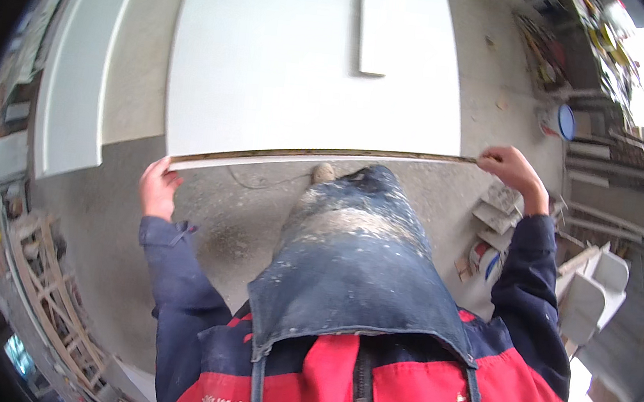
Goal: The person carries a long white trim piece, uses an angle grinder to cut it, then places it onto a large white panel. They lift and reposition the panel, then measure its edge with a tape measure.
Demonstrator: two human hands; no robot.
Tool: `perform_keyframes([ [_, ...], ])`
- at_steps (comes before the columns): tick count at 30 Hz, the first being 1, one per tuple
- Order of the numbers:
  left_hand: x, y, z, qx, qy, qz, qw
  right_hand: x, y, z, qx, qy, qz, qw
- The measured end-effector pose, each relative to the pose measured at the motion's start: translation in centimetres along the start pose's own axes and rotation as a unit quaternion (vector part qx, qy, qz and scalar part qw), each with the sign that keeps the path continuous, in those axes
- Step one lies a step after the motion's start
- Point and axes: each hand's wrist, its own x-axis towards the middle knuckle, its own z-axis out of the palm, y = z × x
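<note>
A long thin strip [327, 154], brown on its upper face and white along its near side, spans between my two hands. It runs along the near edge of a large white panel [309, 99] and sticks out past the panel's right corner. My left hand [158, 187] grips the strip's left end between thumb and fingers. At the opposite end, my right hand [510, 171] pinches the strip with curled fingers. A narrower white board [376, 24] lies on top of the panel at the far side. Whatever supports the panel is hidden.
Left of the panel lies a long white board [76, 75]. Rightward are a white bucket with a blue end [559, 121], stacked pale slabs [498, 208], another bucket [483, 259] and cluttered shelving [615, 155]. A wooden lattice frame [56, 296] rests lower left. A thin cord [258, 187] crosses the floor.
</note>
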Motion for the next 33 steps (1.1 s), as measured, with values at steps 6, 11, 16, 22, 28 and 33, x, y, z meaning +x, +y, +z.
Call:
perform_keyframes([
  [6,-1.1,0.2,-0.8,-0.01,0.007,-0.023,1.0,0.2,-1.3,0.1,-0.007,0.026,0.017,0.999],
  [11,-1.2,0.7,-1.2,-0.023,0.022,-0.038,0.999,0.3,-1.2,0.4,-0.009,0.024,0.008,1.0],
  [16,-1.6,1.2,-1.4,-0.024,0.044,-0.038,0.998,0.6,-1.7,0.6,-0.024,0.032,-0.006,0.999],
  [22,0.4,1.9,-2.7,-0.047,0.053,-0.067,0.995,1.6,-1.5,1.8,-0.031,0.058,-0.02,0.998],
  [28,2.2,2.2,-2.7,-0.098,0.054,-0.094,0.989,2.9,-1.2,3.2,-0.029,0.094,-0.036,0.994],
  [33,3.5,2.3,-2.3,-0.11,0.081,-0.093,0.986,4.0,-1.1,3.5,-0.047,0.104,-0.051,0.992],
])
